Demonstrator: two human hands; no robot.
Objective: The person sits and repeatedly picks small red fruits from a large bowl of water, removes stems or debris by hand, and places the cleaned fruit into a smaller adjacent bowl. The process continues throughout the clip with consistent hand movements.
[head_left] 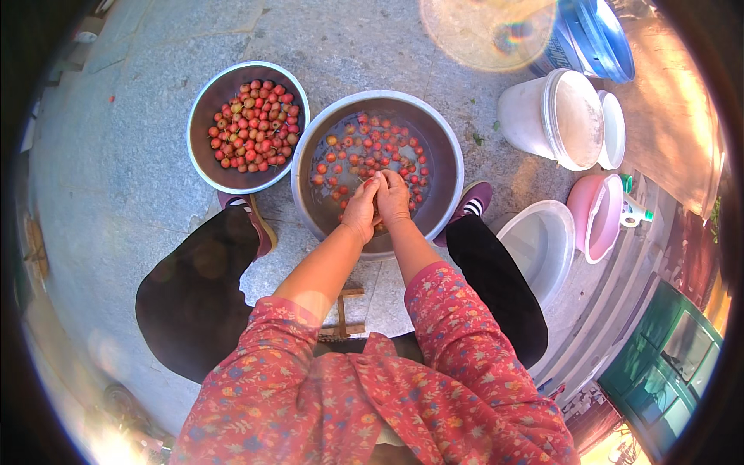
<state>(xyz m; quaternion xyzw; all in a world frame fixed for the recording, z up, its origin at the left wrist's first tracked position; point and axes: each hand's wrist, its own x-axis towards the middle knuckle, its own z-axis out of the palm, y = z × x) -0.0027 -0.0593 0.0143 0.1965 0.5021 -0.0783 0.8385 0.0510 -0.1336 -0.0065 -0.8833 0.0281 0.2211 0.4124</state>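
Above a wide metal basin [456, 155] of water, my left hand [361, 211] and my right hand [394, 198] are close together with curled fingers. A bit of red, seemingly a small red fruit, shows at the left fingertips; what lies inside the right fingers is hidden. Small round red and yellowish fruits, like crab apples [375, 146], float in the water around and beyond my hands. To the left, touching or nearly touching this basin, a second metal bowl [200, 139] holds a heap of the same fruits [254, 128].
My knees are on either side of the basin, with a small wooden stool [341, 328] below me. At right are a pale basin [559, 232], a pink basin [581, 203], a white bucket [527, 116], a blue bucket [577, 43] and a white bottle [635, 213]. Stone paving [139, 147] lies at left.
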